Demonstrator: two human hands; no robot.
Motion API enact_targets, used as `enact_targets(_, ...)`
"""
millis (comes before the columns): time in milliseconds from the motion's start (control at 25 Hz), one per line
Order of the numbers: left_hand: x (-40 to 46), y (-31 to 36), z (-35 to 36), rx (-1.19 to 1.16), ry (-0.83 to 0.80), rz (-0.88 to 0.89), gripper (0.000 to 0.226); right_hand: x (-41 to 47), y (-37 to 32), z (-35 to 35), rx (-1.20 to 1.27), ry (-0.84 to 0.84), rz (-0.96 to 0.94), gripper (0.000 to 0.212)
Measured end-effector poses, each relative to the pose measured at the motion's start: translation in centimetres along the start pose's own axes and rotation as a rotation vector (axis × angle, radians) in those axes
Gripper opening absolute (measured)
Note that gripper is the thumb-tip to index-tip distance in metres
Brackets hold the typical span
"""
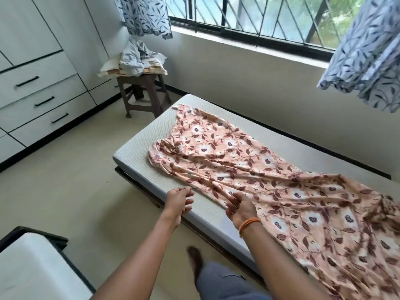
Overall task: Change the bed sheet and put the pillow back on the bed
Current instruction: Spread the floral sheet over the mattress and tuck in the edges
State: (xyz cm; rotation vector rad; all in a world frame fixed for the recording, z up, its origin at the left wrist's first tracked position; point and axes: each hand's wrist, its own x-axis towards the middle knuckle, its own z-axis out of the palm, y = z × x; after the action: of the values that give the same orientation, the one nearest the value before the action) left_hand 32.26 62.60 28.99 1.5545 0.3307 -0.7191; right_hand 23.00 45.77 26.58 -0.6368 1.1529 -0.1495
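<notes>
Bare mattress (pixel 151 135) carries floral sheet (pixel 249 169); right hand (pixel 241 207) pinches its edge, left hand (pixel 179 200) loosely curled, empty.

- Daylight pours in through the window (pixel 255 20) ahead of me, so the room is bright and evenly lit.
- Below that window, the wall and mattress (pixel 138 146) carry only soft, faint shadows.
- Near the window, straight lines bow from my wide lens.
- My foot (pixel 194 259), far below the window, is smeared with motion blur.
- My left hand (pixel 179 201) looks slightly soft.
</notes>
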Motion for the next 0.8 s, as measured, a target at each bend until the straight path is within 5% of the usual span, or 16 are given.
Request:
enact_targets(480, 23.0, 24.4, -22.2, -0.027, 0.160, 0.050, 0.006, 10.7, 0.7, 44.9, -0.003, -0.226, 0.073, 0.019)
enact_targets(800, 40.7, 36.7, -35.4, -0.083, 0.078, 0.032, 0.007, 16.9, 2.2, 67.8, 0.007, -0.227, 0.024, 0.015)
